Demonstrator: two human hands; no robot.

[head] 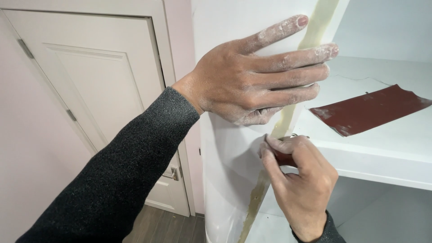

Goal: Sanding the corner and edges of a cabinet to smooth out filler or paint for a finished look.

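Observation:
My left hand (256,76), dusted with white powder, lies flat with fingers spread against the white side panel (225,148) of a shelf unit, across its front edge. Along that edge runs a pale yellow filler strip (283,123). Just below, my right hand (299,180) pinches a small folded piece of dark red sandpaper (284,158) and presses it against the strip. Most of the small piece is hidden under my fingers.
A larger sheet of dark red sandpaper (371,109) lies on the white shelf (387,148) to the right. A white panelled door (99,90) with a metal handle (172,173) stands on the left, beside a pink wall. Wood flooring (157,225) shows below.

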